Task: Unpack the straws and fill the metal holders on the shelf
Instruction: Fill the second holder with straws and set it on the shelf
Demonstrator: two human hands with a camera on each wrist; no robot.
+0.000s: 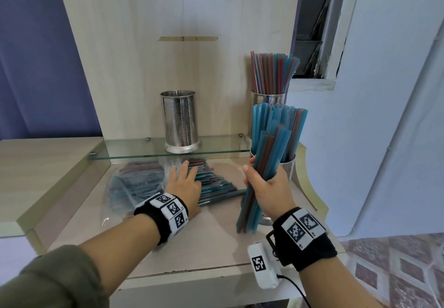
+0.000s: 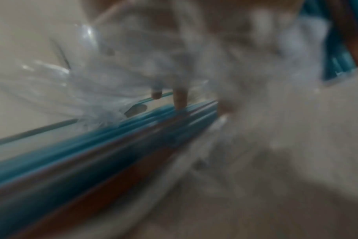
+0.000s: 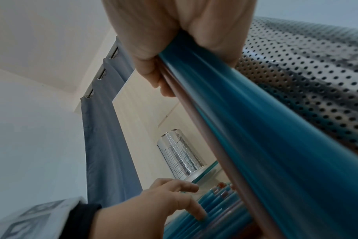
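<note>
My right hand [image 1: 263, 186] grips an upright bundle of blue and brown straws [image 1: 269, 149] just in front of a straw-filled perforated metal holder [image 1: 289, 167] at the counter's right edge. My left hand [image 1: 183, 181] lies flat with spread fingers on a pile of loose straws [image 1: 216, 185] on the counter. An empty perforated metal holder [image 1: 180, 120] stands on the glass shelf [image 1: 134, 147]. In the right wrist view the gripped bundle [image 3: 255, 129] runs past the near holder [image 3: 317, 77], with the left hand [image 3: 170, 202] on the pile [image 3: 215, 208] below.
Another metal holder [image 1: 268, 99] full of straws stands at the back right. A clear plastic bag [image 1: 129, 182] with more straws lies left of the pile, blurred in the left wrist view [image 2: 82, 77]. The glass shelf overhangs the pile's far end. The counter edge curves at right.
</note>
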